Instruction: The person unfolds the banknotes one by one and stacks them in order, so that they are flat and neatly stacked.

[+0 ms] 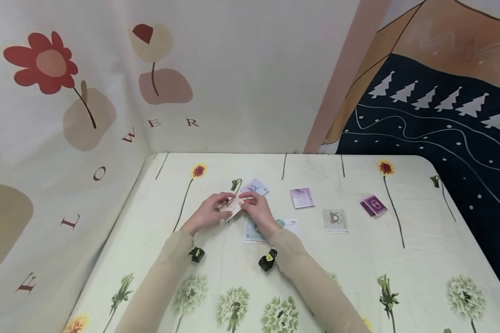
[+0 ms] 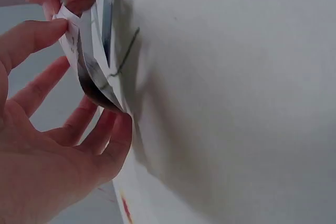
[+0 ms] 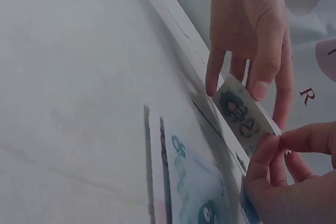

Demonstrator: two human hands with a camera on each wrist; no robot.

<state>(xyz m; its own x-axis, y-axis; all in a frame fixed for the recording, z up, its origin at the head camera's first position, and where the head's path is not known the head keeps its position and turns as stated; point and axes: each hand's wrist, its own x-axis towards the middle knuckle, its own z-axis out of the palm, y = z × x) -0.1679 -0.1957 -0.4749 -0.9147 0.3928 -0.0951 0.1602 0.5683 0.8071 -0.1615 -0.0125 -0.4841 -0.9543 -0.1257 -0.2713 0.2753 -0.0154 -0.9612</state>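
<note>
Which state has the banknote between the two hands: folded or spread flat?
Folded: the left wrist view shows two layers of the banknote, with a gap between them.

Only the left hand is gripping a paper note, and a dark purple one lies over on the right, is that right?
Not quite: the right wrist view shows the right hand pinching the note too, together with the left hand.

Pale folded paper note (image 1: 234, 208), dark printed figure and numerals on one face, tilted, just below centre of head view; left hand (image 1: 209, 213) holds one end, right hand (image 1: 258, 211) pinches other.
</note>
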